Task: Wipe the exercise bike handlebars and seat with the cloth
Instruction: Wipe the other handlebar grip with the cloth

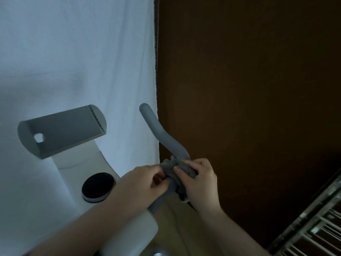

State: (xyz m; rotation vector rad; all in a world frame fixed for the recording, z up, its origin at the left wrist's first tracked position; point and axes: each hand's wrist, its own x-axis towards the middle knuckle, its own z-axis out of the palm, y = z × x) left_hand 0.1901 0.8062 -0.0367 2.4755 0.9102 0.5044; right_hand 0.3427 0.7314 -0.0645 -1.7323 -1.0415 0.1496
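The bike's right handlebar [162, 135] is a grey curved bar that rises from the white frame toward the upper middle. A grey fluffy cloth [177, 171] is wrapped around its lower bend. My left hand [142, 182] pinches the cloth's left side, with the fingers curled at the bar. My right hand [200, 179] grips the cloth over the bar from the right. The seat is out of view.
A grey tablet holder [62, 130] tops the white bike column [81, 169], with a black round knob [98, 185] below it. A white curtain [77, 52] hangs behind, a dark brown wall [249, 89] stands on the right, and a metal rack [313, 228] sits at the lower right.
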